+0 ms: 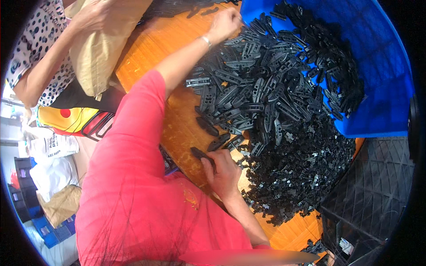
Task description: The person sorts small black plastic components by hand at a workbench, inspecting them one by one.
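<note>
My right hand (223, 173) is closed around a dark elongated plastic piece (202, 154) at the near edge of the wooden table (179, 116). Farther off, beside the rim of the blue bin (385, 88), my left hand (225, 25) has its fingers curled together; it is slightly blurred, and whatever it may hold cannot be made out. Between my hands spreads a heap of long black slotted plastic pieces (262, 91), part of it inside the tipped blue bin. A pile of small black clip-like parts (297, 175) lies to the right of my right hand.
At the upper left another person's arm (53, 62) reaches to a tan sack (104, 48). A yellow and red bag (69, 119) and white sacks (55, 170) stand at the left. A black ribbed crate (370, 177) borders the table at right.
</note>
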The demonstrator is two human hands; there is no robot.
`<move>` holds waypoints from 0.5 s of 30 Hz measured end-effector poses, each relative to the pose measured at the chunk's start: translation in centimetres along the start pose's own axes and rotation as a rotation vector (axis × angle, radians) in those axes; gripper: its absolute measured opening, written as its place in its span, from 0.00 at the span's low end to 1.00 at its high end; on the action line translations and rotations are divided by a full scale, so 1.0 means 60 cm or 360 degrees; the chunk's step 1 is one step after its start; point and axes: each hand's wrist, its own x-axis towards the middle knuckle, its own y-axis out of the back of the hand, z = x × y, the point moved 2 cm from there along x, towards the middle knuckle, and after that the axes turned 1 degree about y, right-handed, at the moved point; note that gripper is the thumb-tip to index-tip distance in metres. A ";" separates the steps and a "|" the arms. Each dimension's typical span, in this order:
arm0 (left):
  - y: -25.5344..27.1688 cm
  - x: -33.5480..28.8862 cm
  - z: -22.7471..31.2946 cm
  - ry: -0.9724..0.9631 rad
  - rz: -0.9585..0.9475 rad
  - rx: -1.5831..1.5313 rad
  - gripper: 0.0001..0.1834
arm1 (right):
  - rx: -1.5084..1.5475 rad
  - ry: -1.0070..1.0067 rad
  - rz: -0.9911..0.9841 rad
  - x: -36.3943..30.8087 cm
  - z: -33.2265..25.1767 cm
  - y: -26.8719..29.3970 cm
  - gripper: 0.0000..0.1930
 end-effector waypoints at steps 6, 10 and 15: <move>-0.036 0.067 -0.102 0.0040 0.0028 0.0683 0.18 | 0.0048 0.0058 -0.0032 0.003 -0.004 -0.006 0.09; -0.060 0.047 -0.055 0.0172 -0.0460 0.0596 0.19 | -0.0006 0.0008 -0.0009 0.000 0.001 -0.001 0.09; -0.052 0.005 -0.054 0.0261 -0.0500 0.0164 0.29 | 0.0037 0.0091 -0.0013 0.001 -0.006 -0.013 0.09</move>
